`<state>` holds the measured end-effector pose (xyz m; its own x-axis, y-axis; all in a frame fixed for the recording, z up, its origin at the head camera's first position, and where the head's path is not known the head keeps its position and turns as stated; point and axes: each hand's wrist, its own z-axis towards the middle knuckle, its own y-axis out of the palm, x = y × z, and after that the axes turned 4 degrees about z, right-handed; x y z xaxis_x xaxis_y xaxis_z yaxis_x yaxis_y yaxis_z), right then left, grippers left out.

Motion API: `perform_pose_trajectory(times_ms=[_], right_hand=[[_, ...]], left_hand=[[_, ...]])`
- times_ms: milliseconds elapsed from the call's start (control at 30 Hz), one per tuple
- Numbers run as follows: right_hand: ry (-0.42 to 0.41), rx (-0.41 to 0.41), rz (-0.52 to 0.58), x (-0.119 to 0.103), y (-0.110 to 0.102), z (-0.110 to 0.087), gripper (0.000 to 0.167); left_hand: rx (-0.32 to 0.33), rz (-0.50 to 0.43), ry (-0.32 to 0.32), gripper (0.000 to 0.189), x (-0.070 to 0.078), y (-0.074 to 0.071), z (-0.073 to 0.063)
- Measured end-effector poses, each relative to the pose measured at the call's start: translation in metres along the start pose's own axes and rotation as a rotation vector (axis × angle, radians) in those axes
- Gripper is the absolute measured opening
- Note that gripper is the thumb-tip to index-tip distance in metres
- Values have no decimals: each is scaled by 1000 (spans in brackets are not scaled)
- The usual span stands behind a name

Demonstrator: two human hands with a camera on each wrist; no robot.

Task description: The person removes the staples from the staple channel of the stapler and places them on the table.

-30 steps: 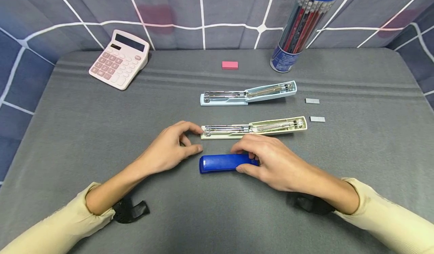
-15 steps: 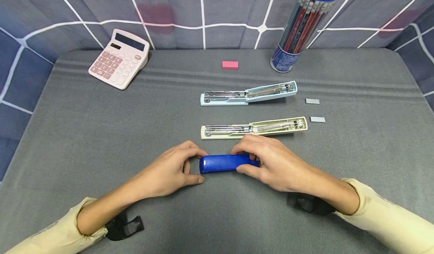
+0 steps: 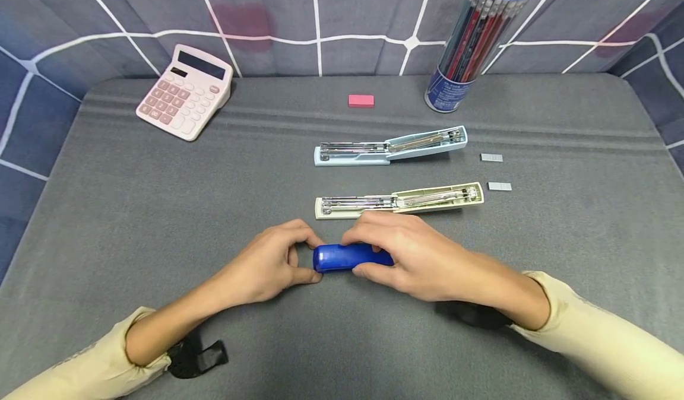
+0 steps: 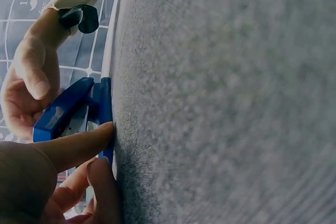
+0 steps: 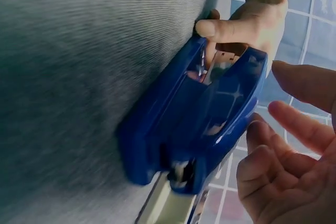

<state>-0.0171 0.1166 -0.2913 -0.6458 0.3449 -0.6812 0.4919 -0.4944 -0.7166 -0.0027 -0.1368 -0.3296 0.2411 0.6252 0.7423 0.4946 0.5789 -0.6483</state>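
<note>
A blue stapler (image 3: pixel 332 257) rests on the table, with a wedge-shaped gap between its upper arm and base; metal parts show inside. My left hand (image 3: pixel 272 263) pinches the left end of its base (image 4: pixel 106 103) between thumb and finger. Over the stapler's right part is my right hand (image 3: pixel 411 257), its thumb and fingers loosely bent above the upper arm (image 5: pixel 231 98). In the right wrist view the thumb is apart from the stapler; whether a fingertip touches it, I cannot tell. Just behind lies a cream stapler (image 3: pixel 355 207), folded wide open.
A light blue stapler (image 3: pixel 352 155), also folded open, lies farther back. Two staple strips (image 3: pixel 491 158) are at the right. A pink eraser (image 3: pixel 361 101), a pink calculator (image 3: pixel 185 94) and a tall pencil tub (image 3: pixel 449 88) stand along the back by the checked cloth (image 3: pixel 369 8).
My left hand has come from the cream stapler's end toward me, onto the blue stapler's left end. The right hand has slid left along the blue stapler.
</note>
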Motion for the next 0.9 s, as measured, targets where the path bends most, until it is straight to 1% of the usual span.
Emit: perform_pose_trajectory(times_ms=[67, 167, 233, 333, 400, 467, 600, 733, 800, 867, 900], right_hand=[[-44, -24, 2, -1, 3, 5, 27], [-92, -70, -32, -3, 5, 12, 32], [-109, -96, -59, -4, 5, 14, 34], [-112, -116, -89, -5, 5, 15, 37], [-125, -117, -103, -4, 6, 14, 35], [-157, -110, -114, -3, 5, 13, 35], [-218, -86, -104, -5, 1, 8, 42], [-186, -115, -115, -8, -7, -1, 60], [-178, -121, -134, -9, -10, -6, 64], [-185, -108, -148, -10, -14, -11, 60], [-189, -92, -151, -10, -15, -14, 52]], left_hand=[[-1, -11, -2, 31, -1, 0, 0], [-10, -25, -7, 30, -1, -1, -1], [-18, -29, -6, 30, -1, -1, -1], [-23, -27, -1, 29, -1, -2, 0], [-22, -22, 7, 29, -1, -2, 0], [-17, -11, 14, 30, -1, -2, 0], [-5, 17, 33, 30, 0, -2, 0], [1, 29, 32, 30, 1, -2, 0], [-1, 33, 22, 31, 2, -2, 0], [-6, 37, 12, 32, 3, -2, 0], [-9, 43, 9, 33, 4, -2, 1]])
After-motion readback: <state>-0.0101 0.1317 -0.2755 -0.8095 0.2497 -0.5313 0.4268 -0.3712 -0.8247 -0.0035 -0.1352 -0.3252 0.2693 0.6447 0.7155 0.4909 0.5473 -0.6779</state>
